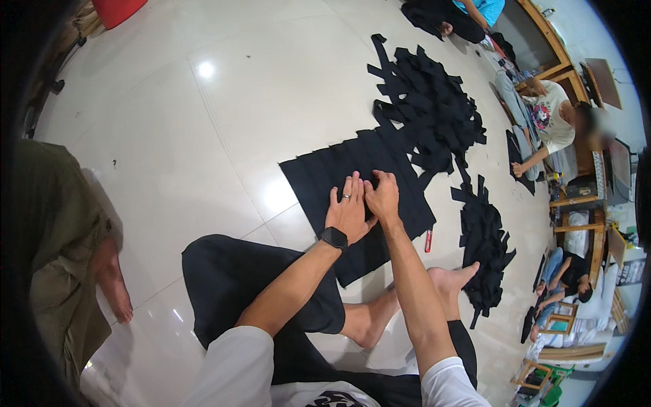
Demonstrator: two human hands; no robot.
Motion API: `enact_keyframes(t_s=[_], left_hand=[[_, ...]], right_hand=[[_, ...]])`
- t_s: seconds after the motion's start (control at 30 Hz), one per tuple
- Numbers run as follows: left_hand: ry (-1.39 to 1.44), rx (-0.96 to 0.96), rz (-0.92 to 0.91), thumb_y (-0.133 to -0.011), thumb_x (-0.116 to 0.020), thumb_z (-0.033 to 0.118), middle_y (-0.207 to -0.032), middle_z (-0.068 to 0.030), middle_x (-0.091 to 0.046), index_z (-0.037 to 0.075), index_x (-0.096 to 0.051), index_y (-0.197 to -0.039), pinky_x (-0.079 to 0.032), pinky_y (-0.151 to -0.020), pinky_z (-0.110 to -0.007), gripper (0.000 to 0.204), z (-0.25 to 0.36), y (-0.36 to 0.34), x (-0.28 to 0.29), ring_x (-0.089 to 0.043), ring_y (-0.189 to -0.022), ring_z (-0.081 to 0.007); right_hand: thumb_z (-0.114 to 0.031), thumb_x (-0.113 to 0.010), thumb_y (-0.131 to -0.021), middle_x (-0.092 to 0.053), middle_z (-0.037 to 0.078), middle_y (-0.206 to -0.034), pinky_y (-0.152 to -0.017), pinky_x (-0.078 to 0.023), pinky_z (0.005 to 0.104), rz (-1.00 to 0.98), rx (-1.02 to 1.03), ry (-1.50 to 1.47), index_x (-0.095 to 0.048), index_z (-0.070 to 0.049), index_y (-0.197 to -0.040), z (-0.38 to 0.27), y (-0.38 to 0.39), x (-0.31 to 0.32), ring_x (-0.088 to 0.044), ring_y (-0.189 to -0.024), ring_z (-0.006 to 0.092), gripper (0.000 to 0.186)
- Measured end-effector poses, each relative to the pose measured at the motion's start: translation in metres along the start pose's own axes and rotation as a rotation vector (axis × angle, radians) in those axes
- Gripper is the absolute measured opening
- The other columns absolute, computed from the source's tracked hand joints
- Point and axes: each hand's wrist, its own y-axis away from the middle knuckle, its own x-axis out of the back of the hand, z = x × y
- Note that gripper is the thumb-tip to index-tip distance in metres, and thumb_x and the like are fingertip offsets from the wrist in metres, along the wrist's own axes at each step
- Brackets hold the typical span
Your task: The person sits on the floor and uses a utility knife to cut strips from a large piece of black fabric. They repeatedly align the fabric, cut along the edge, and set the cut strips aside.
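Observation:
Spread on the floor before me lies a panel of black fabric strips, laid side by side with stepped ends along the far edge. My left hand, with a ring and a dark watch, rests flat on it, fingers stretched forward. Right beside it, my right hand has its fingers bent down against the fabric, thumb and forefinger drawn together on a strip whose edge is partly hidden. A large tangled heap of black strips touches the panel's far right side. A smaller heap of strips lies to the right, by my foot.
A small red stick-shaped thing lies right of the panel. At the left stands a person in olive trousers. Several people sit on the floor at the right, near wooden frames. A red container is at the far left.

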Motion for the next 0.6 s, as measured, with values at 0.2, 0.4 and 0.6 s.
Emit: enact_keyframes(t_s=[0.2, 0.4, 0.6], left_hand=[[0.059, 0.058, 0.038, -0.093, -0.057, 0.066, -0.169, -0.0247, -0.024, -0.008, -0.031, -0.157, -0.025, -0.121, -0.06, 0.101, 0.0, -0.001, -0.007, -0.02, -0.158, -0.0318], [0.043, 0.065, 0.028, -0.095, -0.055, 0.063, -0.17, -0.0248, -0.022, -0.01, -0.031, -0.157, -0.023, -0.123, -0.06, 0.099, -0.003, 0.001, -0.004, -0.017, -0.159, -0.0338], [0.038, 0.062, 0.037, -0.096, -0.054, 0.062, -0.17, -0.0246, -0.021, -0.01, -0.031, -0.157, -0.022, -0.124, -0.06, 0.097, -0.003, 0.0, -0.004, -0.016, -0.159, -0.0342]], right_hand=[[-0.027, -0.078, -0.087, -0.075, 0.015, -0.1, -0.084, -0.055, 0.0427, -0.232, -0.15, 0.037, -0.071, -0.001, -0.106, 0.008, -0.018, 0.002, -0.072, -0.094, 0.0317, 0.033], [-0.019, -0.08, -0.09, -0.068, 0.002, -0.081, -0.068, -0.048, 0.0277, -0.195, -0.316, -0.313, -0.07, 0.001, -0.097, 0.013, -0.023, 0.014, -0.06, -0.074, 0.0104, 0.024], [-0.021, -0.081, -0.091, -0.065, 0.0, -0.08, -0.066, -0.045, 0.0257, -0.16, -0.408, -0.418, -0.069, 0.002, -0.096, 0.019, -0.023, 0.026, -0.056, -0.072, 0.0084, 0.027]])
